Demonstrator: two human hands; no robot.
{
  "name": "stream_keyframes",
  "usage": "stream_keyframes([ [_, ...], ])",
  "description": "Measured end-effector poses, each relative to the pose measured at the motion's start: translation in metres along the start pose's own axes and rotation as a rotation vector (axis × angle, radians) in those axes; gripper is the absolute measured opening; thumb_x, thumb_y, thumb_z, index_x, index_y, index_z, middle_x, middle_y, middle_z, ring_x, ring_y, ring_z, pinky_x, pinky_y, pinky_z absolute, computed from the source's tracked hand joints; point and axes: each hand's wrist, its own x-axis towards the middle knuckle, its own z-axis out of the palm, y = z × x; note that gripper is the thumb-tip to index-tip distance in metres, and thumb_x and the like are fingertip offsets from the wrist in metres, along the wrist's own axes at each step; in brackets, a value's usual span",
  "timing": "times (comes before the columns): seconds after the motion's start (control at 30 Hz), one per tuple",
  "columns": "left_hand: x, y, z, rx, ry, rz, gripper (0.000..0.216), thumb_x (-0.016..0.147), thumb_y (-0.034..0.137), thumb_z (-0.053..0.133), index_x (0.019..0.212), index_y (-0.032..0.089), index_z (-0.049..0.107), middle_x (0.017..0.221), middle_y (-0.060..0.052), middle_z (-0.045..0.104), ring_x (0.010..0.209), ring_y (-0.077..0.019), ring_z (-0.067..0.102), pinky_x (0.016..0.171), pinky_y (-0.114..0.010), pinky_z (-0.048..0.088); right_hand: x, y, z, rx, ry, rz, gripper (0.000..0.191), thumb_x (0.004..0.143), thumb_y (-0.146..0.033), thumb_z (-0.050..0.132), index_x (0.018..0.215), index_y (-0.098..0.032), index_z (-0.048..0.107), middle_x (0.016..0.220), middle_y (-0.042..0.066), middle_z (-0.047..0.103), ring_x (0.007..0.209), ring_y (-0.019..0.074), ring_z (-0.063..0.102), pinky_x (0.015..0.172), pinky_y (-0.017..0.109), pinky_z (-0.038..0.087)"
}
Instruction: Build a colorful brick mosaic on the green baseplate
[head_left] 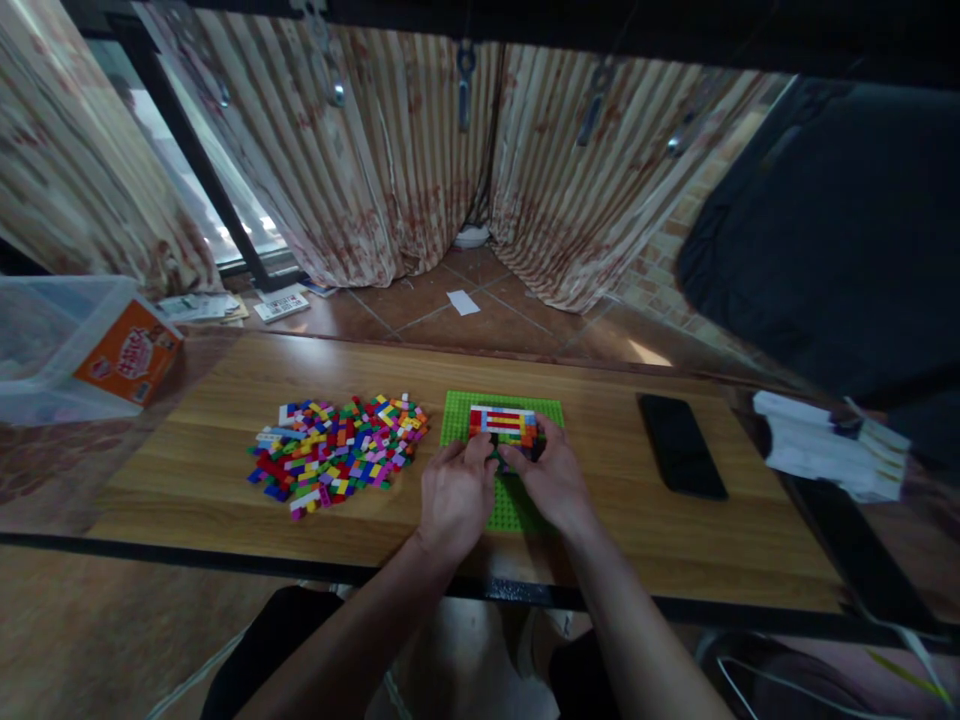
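Note:
A green studded baseplate (pixel 457 405) lies on the wooden table. On it sits a multicoloured toy brick structure (pixel 504 420) with red, white, yellow and blue rows. My left hand (pixel 459 495) is closed at the structure's near left side, its fingertips pressed down there; any small brick in them is too small to make out. Around the structure's right side, my right hand (pixel 555 475) is closed, the thumb in front and the fingers behind. Both hands hide the structure's near part. To the left spreads a heap of loose toy bricks (pixel 345 450).
A black smartphone (pixel 681 445) lies right of the baseplate. White papers (pixel 832 445) and a dark flat device (pixel 862 550) are at the far right. A clear plastic box (pixel 60 350) with an orange label stands at the left. The table's dark front edge (pixel 300 565) runs before me.

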Motion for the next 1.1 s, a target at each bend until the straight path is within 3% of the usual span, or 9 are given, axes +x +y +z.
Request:
stream_keyframes([
  [0.33,0.002,-0.012,0.0,-0.232,0.095,0.083,0.034,0.082,0.013,0.065,0.116,0.021,0.062,0.102,-0.004,0.076,0.095,-0.0228,0.07,0.087,-0.039,0.057,-0.003,0.009,0.002,-0.034,0.016,-0.075,0.075,0.077,-0.057,0.062,0.136,-0.013,0.05,0.128,0.02,0.058,0.117,0.0327,0.056,0.102,0.049,0.041],
  [0.63,0.011,-0.022,-0.013,-0.505,0.105,0.025,0.023,0.089,0.01,0.05,0.106,0.019,0.065,0.106,-0.006,0.074,0.095,-0.0172,0.07,0.089,-0.032,0.055,0.002,0.013,-0.003,0.047,0.036,-0.045,0.058,0.094,-0.058,0.034,0.128,-0.018,0.06,0.126,0.017,0.064,0.116,0.03,0.058,0.103,0.05,0.04],
  [0.83,0.012,-0.019,-0.018,-0.462,0.105,-0.01,0.022,0.087,0.012,0.055,0.107,0.018,0.065,0.095,-0.005,0.072,0.088,-0.0175,0.068,0.083,-0.031,0.054,0.0,0.01,-0.006,0.009,-0.02,-0.03,0.066,0.092,-0.059,0.037,0.133,-0.011,0.054,0.131,0.021,0.059,0.118,0.0311,0.057,0.104,0.049,0.04],
  [1.1,0.006,-0.019,-0.007,-0.312,0.072,0.135,0.015,0.083,0.017,0.066,0.096,0.022,0.07,0.101,-0.004,0.067,0.094,-0.0192,0.063,0.087,-0.034,0.052,-0.003,0.008,-0.002,-0.1,-0.01,-0.071,0.074,0.087,-0.064,0.043,0.136,-0.008,0.049,0.129,0.022,0.057,0.118,0.0329,0.055,0.102,0.05,0.04],
])
